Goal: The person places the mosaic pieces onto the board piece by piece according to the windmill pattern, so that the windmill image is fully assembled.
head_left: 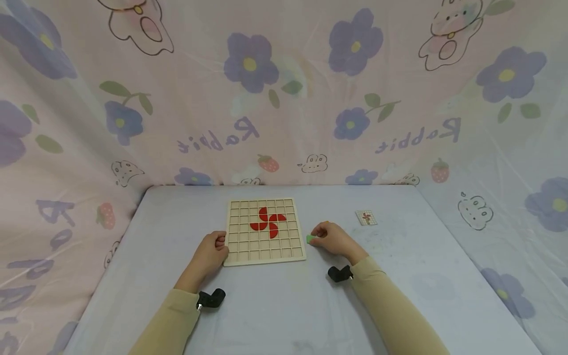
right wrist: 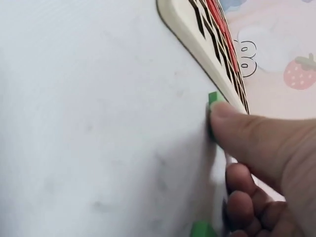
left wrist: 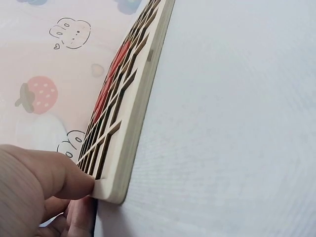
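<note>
A square wooden grid board [head_left: 237, 255] lies on the table with several red quarter-round pieces [head_left: 273, 230] set in its cells like a pinwheel. My left hand [head_left: 210, 254] grips the board's near left corner; in the left wrist view the thumb [left wrist: 64, 177] lies against its frame. Just off the board's right edge, my right hand [head_left: 336, 240] pinches a small green piece [head_left: 309, 238] between thumb and fingers. The right wrist view shows that piece [right wrist: 213, 97] beside the board's frame, largely covered by the thumb. Below the curled fingers a second green piece [right wrist: 202, 230] is partly visible.
A small pattern card [head_left: 366, 217] with a red and green pinwheel drawing lies right of the board, beyond my right hand. The white table [head_left: 266, 305] ends at a printed curtain [head_left: 293, 113] behind and at both sides. Each wrist wears a black camera [head_left: 339, 273].
</note>
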Demonstrator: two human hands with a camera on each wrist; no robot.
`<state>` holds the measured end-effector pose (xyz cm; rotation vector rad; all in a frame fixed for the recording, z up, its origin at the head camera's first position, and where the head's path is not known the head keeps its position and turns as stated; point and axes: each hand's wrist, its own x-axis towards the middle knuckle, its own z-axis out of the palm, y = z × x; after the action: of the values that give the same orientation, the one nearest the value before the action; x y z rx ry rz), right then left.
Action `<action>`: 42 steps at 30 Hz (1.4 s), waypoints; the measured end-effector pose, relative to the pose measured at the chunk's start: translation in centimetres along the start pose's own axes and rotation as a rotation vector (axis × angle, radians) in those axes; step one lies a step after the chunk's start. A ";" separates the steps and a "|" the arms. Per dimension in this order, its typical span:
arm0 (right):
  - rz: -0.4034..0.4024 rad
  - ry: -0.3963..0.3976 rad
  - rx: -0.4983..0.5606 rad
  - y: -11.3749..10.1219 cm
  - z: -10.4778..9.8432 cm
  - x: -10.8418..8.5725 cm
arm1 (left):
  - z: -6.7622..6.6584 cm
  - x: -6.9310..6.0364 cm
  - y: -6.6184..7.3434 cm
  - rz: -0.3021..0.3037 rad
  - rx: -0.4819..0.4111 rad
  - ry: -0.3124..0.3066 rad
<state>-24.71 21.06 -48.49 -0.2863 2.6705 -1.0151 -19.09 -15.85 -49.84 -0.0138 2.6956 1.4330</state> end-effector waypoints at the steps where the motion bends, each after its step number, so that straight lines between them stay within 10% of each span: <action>1: 0.006 -0.002 0.003 0.0 0.0 0.0 | 0.0 0.1 0.0 0.001 -0.001 0.001; 42: -0.040 0.098 0.097 -2.4 1.5 0.2 | 0.2 0.0 0.2 -0.011 0.012 0.023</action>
<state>-24.25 18.26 -47.99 -0.2770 2.7014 -1.1962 -19.06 -15.55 -49.83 -0.0448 2.7173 1.4222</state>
